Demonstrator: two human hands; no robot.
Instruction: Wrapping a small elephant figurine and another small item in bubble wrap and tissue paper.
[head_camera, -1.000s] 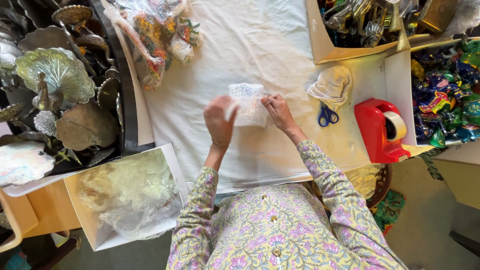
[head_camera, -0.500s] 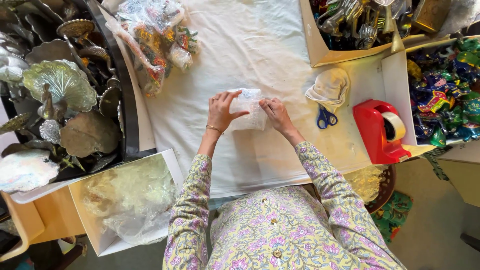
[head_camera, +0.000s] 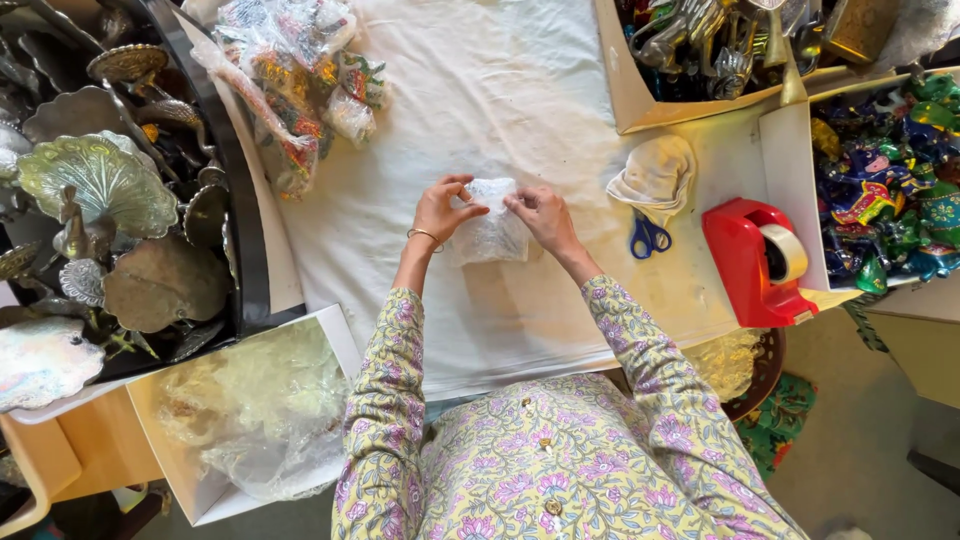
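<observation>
Both hands (head_camera: 440, 213) (head_camera: 540, 215) pinch the bubble-wrap bundle (head_camera: 490, 235) (mid-cloth (head_camera: 480, 90)) — scissors (head_camera: 648, 238) near.

A table under a white cloth (head_camera: 500, 90) holds scissors (head_camera: 649, 238), a red tape dispenser (head_camera: 752, 262), a rag (head_camera: 655, 175) and wrapped figurines (head_camera: 295, 75).

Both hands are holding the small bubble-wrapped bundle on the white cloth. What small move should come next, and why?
Probably the right hand should reach to the red tape dispenser while the left hand keeps the bubble-wrapped bundle pinched. Both hands grip its top edge, no tape shows on it, and the dispenser stands on the right side.
</observation>
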